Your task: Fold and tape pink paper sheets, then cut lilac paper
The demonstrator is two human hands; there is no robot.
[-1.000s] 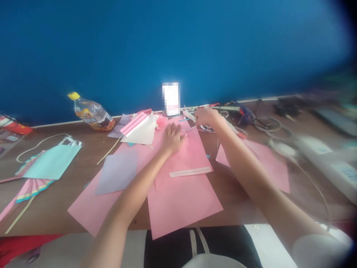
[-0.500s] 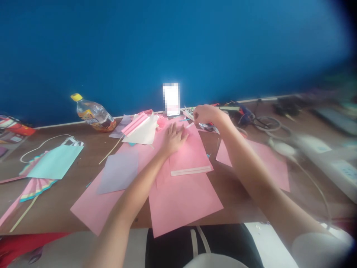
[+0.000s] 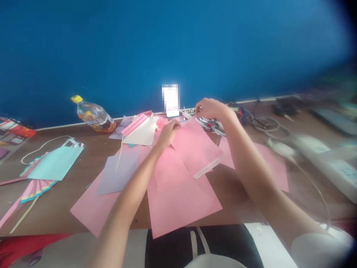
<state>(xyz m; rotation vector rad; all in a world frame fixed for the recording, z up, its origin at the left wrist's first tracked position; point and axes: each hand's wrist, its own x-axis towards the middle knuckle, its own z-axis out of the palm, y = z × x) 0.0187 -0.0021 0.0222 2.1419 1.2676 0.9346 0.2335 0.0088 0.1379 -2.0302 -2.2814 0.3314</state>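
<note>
My left hand (image 3: 168,134) is closed at the upper left edge of a pink paper sheet (image 3: 198,149), its fingertips pinching that edge. A white strip (image 3: 208,168) runs along this sheet's lower right edge. Past the sheet's top corner, my right hand (image 3: 209,108) hovers with fingers pinched together; whatever may be between them is too small to make out. More pink paper (image 3: 185,203) lies beneath. Left of my forearm rests a pale lilac sheet (image 3: 118,173). A lit phone (image 3: 172,111), its screen blurred out, stands against the wall beyond my left hand.
A yellow-capped bottle (image 3: 96,116) leans at the back left. Pleated pink paper (image 3: 136,124) lies over a cream sheet. At far left are a light blue paper piece (image 3: 57,160) and a pleated fan (image 3: 39,189). Cables (image 3: 267,124) and a white power strip (image 3: 334,163) occupy the right.
The upper pink sheet has turned, its white-edged end swinging right. My left hand went from lying flat on it to pinching its edge. My right hand has shifted slightly right.
</note>
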